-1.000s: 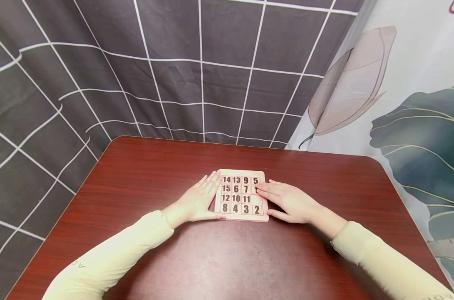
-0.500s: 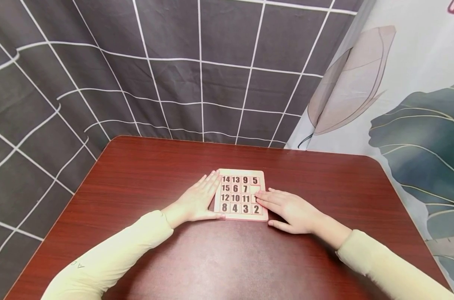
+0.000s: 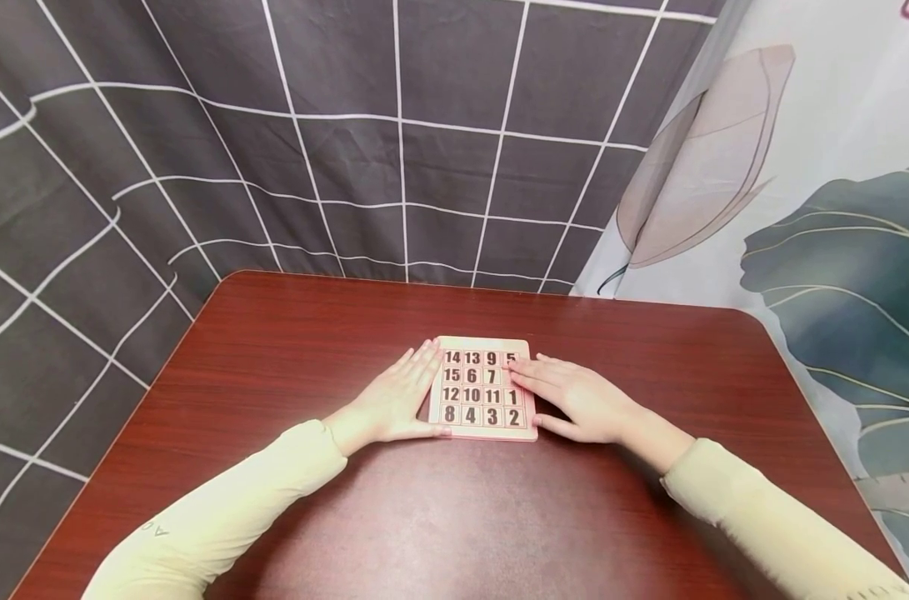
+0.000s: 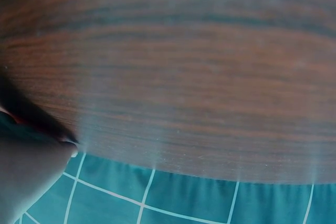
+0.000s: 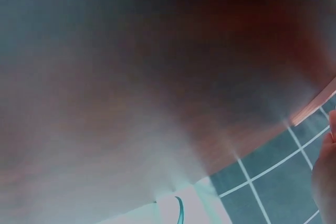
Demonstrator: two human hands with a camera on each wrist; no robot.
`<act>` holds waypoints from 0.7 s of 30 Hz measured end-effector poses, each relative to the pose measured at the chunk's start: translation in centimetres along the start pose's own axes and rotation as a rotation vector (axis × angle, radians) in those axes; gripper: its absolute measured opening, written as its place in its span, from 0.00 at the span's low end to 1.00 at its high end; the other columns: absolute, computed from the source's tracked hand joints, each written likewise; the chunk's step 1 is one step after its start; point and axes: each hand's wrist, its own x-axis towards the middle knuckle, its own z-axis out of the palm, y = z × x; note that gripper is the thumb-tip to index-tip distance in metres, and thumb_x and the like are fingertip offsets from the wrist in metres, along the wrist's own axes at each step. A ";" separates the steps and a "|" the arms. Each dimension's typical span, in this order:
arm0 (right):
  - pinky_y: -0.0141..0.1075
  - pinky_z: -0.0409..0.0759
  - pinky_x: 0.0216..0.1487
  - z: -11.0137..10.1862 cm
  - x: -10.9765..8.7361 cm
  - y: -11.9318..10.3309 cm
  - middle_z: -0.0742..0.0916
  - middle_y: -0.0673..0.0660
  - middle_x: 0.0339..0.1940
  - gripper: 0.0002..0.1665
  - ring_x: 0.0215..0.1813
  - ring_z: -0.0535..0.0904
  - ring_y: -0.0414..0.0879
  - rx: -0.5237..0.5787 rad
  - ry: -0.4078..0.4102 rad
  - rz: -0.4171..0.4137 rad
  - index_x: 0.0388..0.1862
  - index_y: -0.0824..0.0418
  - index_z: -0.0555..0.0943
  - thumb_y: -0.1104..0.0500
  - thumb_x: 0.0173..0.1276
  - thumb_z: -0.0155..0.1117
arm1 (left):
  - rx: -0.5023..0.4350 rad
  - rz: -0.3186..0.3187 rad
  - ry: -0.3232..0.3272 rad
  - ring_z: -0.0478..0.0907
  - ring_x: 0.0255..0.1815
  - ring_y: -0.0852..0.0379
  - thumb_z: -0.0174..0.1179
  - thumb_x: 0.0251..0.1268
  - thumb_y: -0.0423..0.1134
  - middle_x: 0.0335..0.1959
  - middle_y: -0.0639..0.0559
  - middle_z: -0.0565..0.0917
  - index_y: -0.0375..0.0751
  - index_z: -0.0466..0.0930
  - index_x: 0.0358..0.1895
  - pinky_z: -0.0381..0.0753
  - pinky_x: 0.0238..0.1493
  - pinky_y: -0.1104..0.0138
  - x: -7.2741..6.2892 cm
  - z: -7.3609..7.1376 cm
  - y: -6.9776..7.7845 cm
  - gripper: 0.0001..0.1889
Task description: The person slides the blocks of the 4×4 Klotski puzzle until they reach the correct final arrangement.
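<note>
A sliding number puzzle [image 3: 481, 425] in a pale square frame lies flat on the table. Its numbered tiles fill the grid apart from one gap at the right end of the second row. My left hand [image 3: 397, 402] rests along the puzzle's left side, fingers extended at the upper edge and thumb at the lower left corner. From the right, my right hand [image 3: 583, 402] reaches over the frame with straight fingers, the fingertips at the lower part of the 5 tile and over the gap. Its thumb is by the lower right edge. Both wrist views show only part of each hand.
The reddish-brown wooden table [image 3: 312, 325] has rounded far corners. A dark grey curtain [image 3: 349, 158] with white grid lines hangs behind and to the left. At the right hangs a white curtain [image 3: 724, 275] with a leaf print.
The 1 tile has slid down from the second row into the third, leaving the gap above it. My right hand went down with it, then back up to the 5 tile. My left hand stays put.
</note>
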 end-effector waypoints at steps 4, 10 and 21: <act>0.57 0.71 0.79 0.1 0.8 1.2 0.79 0.61 0.78 0.39 0.78 0.75 0.61 0.005 -0.011 0.044 0.76 0.64 0.76 0.47 0.72 0.71 | 0.005 0.001 0.003 0.45 0.90 0.38 0.62 0.65 0.73 0.88 0.31 0.49 0.26 0.44 0.85 0.52 0.89 0.48 0.0 -0.1 0.0 0.64; 0.56 0.70 0.81 0.3 1.1 1.8 0.79 0.60 0.79 0.39 0.80 0.73 0.61 0.001 -0.051 0.084 0.76 0.63 0.76 0.47 0.72 0.71 | 0.011 -0.002 -0.010 0.46 0.90 0.37 0.62 0.65 0.73 0.87 0.30 0.49 0.25 0.46 0.85 0.52 0.89 0.47 0.1 -0.6 0.4 0.64; 0.54 0.71 0.79 0.4 0.0 0.0 0.80 0.60 0.77 0.37 0.77 0.77 0.57 -0.001 -0.024 0.014 0.75 0.64 0.77 0.45 0.74 0.69 | 0.033 -0.010 -0.028 0.46 0.90 0.37 0.61 0.66 0.73 0.87 0.31 0.49 0.25 0.46 0.84 0.52 0.89 0.48 0.0 -1.0 0.5 0.63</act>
